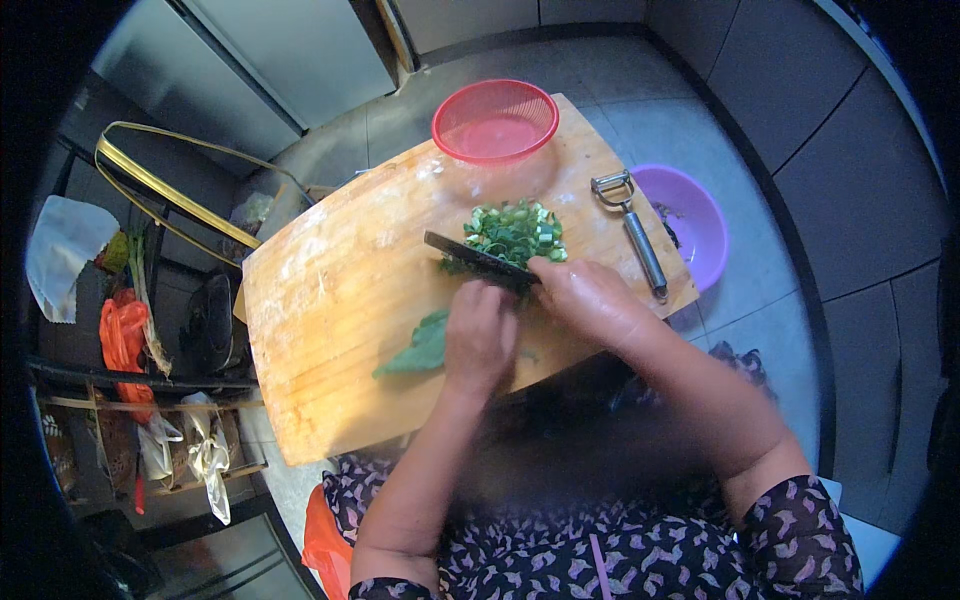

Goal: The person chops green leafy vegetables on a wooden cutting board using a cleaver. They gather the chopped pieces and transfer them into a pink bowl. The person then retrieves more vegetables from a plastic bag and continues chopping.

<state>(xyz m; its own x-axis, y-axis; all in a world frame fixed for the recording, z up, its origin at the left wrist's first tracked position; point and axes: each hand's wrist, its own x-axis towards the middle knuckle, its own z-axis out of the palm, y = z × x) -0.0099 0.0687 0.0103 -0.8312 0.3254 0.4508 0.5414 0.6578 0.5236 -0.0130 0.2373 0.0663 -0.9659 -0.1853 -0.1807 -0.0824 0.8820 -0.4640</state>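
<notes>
A dark-bladed kitchen knife (pixel 480 256) lies across the near side of a pile of chopped green vegetable (pixel 517 231), pale stem pieces mixed with leaf. My right hand (pixel 581 296) grips its handle, which is mostly hidden. Close to the blade, my left hand (pixel 480 334) has its fingers curled down over an uncut bunch of leafy greens. One broad green leaf (pixel 416 349) sticks out to the left from under that hand; the bunch's other end is covered by my fingers. All of this rests on a wooden board (pixel 322 292) dusted with white powder.
A red plastic colander (pixel 495 135) stands at the board's far edge. To the right lies a metal peeler (pixel 637 236), with a purple basin (pixel 701 225) lower down beyond the edge. On the left, a rack (pixel 202 384) holds spring onions (pixel 142 292) and a red plastic bag (pixel 124 330).
</notes>
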